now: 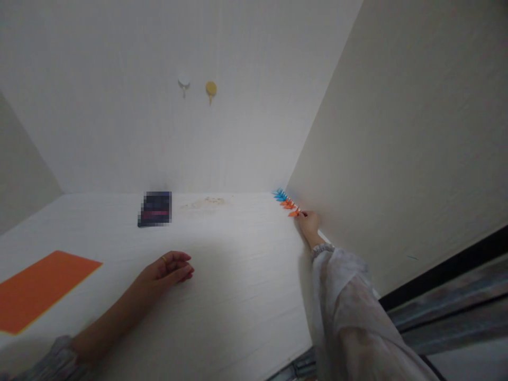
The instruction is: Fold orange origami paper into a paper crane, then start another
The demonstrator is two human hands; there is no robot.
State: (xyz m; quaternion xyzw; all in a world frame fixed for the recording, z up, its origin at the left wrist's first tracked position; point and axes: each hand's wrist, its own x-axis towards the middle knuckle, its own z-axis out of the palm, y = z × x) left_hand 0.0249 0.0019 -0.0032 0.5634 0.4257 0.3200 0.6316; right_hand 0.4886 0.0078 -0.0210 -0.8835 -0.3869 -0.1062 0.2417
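My right hand (309, 225) reaches to the right wall, its fingers pinched on an orange paper crane (294, 213) at the near end of a row. Behind it along the wall's foot stand more orange paper cranes (288, 203), then several blue paper cranes (280, 194) toward the corner. Over the white tabletop (246, 296), my left hand (170, 269) hovers or rests with nothing in it; its fingers are loosely bent, the thumb a little apart. A ring sits on one finger. An orange sheet of paper (47, 288) lies to its left.
A dark, pixelated flat object (156, 209) lies near the back wall. Pale brownish marks (212, 201) show on the tabletop there. A white hook (184, 82) and a yellow hook (211, 90) are on the back wall. Dark bars (448, 296) run at the lower right.
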